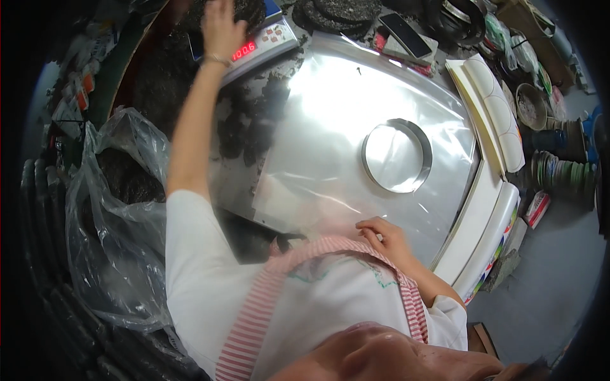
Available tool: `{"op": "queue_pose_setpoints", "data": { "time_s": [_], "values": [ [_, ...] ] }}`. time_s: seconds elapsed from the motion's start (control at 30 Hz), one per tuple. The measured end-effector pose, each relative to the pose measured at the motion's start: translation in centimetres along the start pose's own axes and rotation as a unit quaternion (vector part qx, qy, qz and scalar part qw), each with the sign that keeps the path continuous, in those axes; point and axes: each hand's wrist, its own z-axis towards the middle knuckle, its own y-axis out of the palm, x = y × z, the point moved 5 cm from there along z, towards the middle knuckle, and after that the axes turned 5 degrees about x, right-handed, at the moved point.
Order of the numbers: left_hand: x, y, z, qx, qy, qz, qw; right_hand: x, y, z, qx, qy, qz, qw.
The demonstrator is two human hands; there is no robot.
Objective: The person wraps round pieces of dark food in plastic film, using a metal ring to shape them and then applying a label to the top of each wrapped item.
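Observation:
My left hand [222, 32] reaches to the far left, fingers stretched out over dark, fibrous material [244, 11] at a digital scale [270, 41] with a lit red display. Its fingertips are at the top edge of the view, and I cannot tell whether they touch the material. Close to my body, my right hand [384, 238] hovers by the near edge of the clear plastic sheets [311, 146], its fingers loosely bent with nothing visible in them. On those sheets lies a round metal ring [424, 149], beyond and to the right of my right hand.
Dark flat round cakes [337, 16] are stacked at the far side, beside a phone [405, 35] on a small block. A clear plastic bag [121, 254] with dark contents stands at left. White rolled sheeting [489, 247] borders the sheets at right. Dark crumbs [238, 120] dot the table.

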Motion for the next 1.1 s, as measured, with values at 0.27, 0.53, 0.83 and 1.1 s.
{"op": "queue_pose_setpoints", "data": {
  "time_s": [0.27, 0.53, 0.83, 1.1],
  "values": [
    [-9.2, 8.0, 1.7, -0.356, -0.146, -0.022, 0.923, -3.2, 4.9, 16.4, -0.027, -0.142, -0.050, 0.988],
    [-15.8, -5.1, 1.5, 0.277, -0.303, -0.170, 0.896, -2.7, 15.5, 32.3, 0.162, -0.269, -0.420, 0.852],
    [-2.8, -9.1, -4.3, 0.201, -0.487, -0.490, 0.694, -1.1, 8.3, 32.5, 0.154, -0.165, 0.187, 0.956],
    [19.7, -5.3, -10.1, -0.180, -0.334, -0.616, 0.690, -6.3, -9.4, 9.3, 0.277, -0.251, 0.108, 0.921]
  ]
}}
